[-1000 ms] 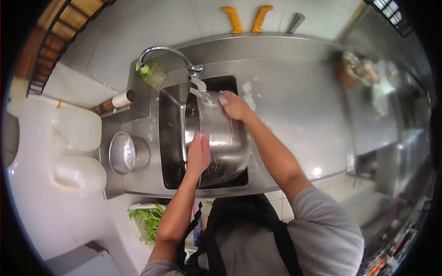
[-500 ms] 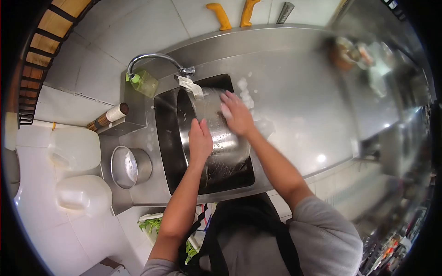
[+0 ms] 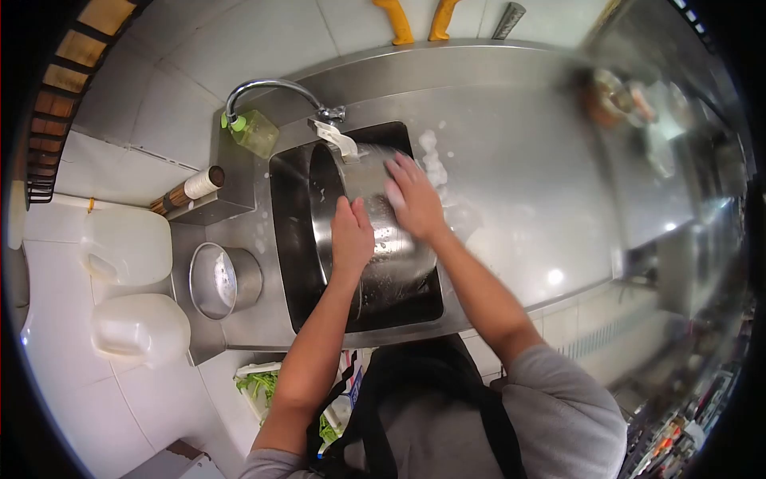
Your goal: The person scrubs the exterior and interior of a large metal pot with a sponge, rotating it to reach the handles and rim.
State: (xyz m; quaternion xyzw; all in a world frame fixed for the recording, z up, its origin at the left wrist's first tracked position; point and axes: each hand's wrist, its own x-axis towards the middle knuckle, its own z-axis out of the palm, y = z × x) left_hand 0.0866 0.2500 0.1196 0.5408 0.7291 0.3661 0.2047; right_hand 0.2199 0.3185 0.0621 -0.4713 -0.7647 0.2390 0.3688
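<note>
A large stainless steel pot [image 3: 399,259] lies tilted on its side in the dark sink [image 3: 297,295], its mouth facing left and its outer wall wet. My left hand [image 3: 352,239] is closed on the pot's rim. Against the upper part of the outer wall, my right hand [image 3: 416,195] lies with fingers stretched out, slightly blurred. A white piece [image 3: 337,139] sticks up at the pot's top edge, just below the faucet [image 3: 271,83]. White foam [image 3: 432,164] spots the counter right of the sink.
A steel container [image 3: 223,281] stands left of the sink. Behind it are a green-topped soap bottle [image 3: 254,133] and a bundled brush [image 3: 195,188]. White jugs [image 3: 142,329] are farther left. Yellow-handled tools [image 3: 443,20] hang at the wall. Blurred items [image 3: 630,100] sit far right.
My right hand has shifted slightly down along the pot's wall. My left hand keeps its hold on the rim, and the whole view has shifted a little.
</note>
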